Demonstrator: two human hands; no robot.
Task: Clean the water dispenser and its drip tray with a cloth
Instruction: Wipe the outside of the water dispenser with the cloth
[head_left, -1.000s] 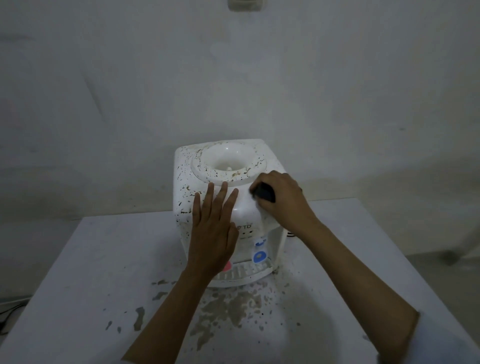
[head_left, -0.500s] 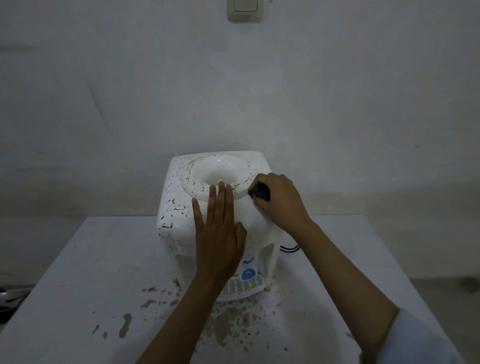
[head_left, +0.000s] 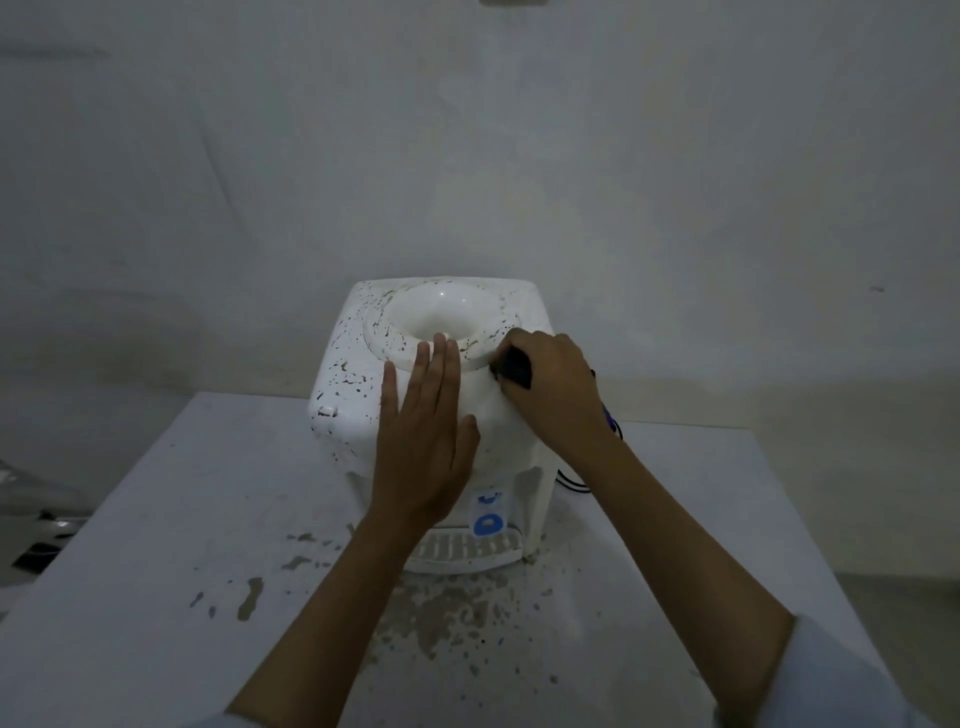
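Two hands are on the white water dispenser (head_left: 358, 400), which stands toward the back of your tabletop (head_left: 156, 597), close to the wall (head_left: 675, 182). Your left hand (head_left: 423, 441) lies flat on the sloped front of the top, fingers straight and close together, tips reaching the raised ring round the bottle well (head_left: 441, 312); its grip holds nothing, only presses. Your right hand (head_left: 550, 389) has its grip curled round a dark cloth (head_left: 513, 368), and a bit of that cloth shows between thumb and fingers, pressed against the right edge of the ring. A strip of something purple (head_left: 609, 420) peeks out beside that wrist; what it is cannot be told.

Dark specks cover the left side of the top and the ring, while the patch under and between your hands looks white. Below your left hand the front recess shows a blue tap lever (head_left: 489, 524) with a small blue mark above it; no writing can be read there. The slotted drip tray (head_left: 462, 552) sits at the foot of the dispenser, touching the tabletop. Brownish blotches and specks (head_left: 441, 618) spread over the tabletop in front of the tray and off to the left. A black cord (head_left: 571, 483) curls out behind the right side of the dispenser.
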